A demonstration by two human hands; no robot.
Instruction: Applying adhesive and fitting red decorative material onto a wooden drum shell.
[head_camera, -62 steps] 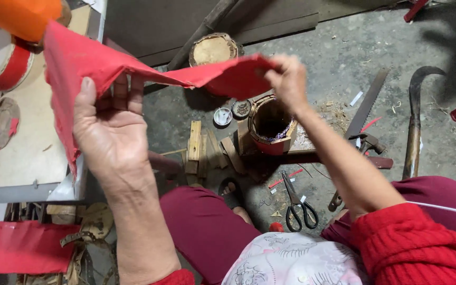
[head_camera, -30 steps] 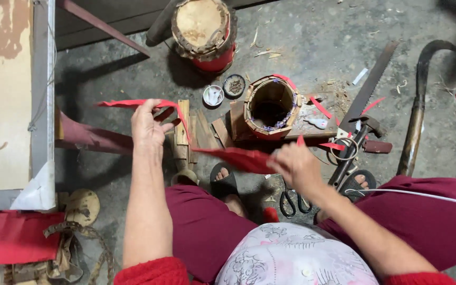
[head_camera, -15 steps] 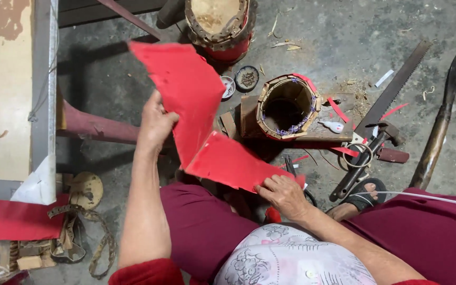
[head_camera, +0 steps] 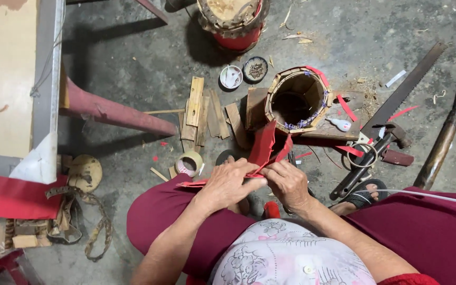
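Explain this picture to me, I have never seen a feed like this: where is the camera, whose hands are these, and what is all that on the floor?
There is no machine here. The camera sits on a person's head and looks down past their lap, so you see their own two bare hands. The left hand and right hand meet in front of the knees and together pinch a folded piece of red sheet, which sticks up between them.

On the concrete floor ahead stands an open round wooden shell, hollow inside, with red strips lying around it. Beside it lie short wooden slats, two small round tins, a roll of tape, a hammer and a long saw blade. At the left edge is a table.
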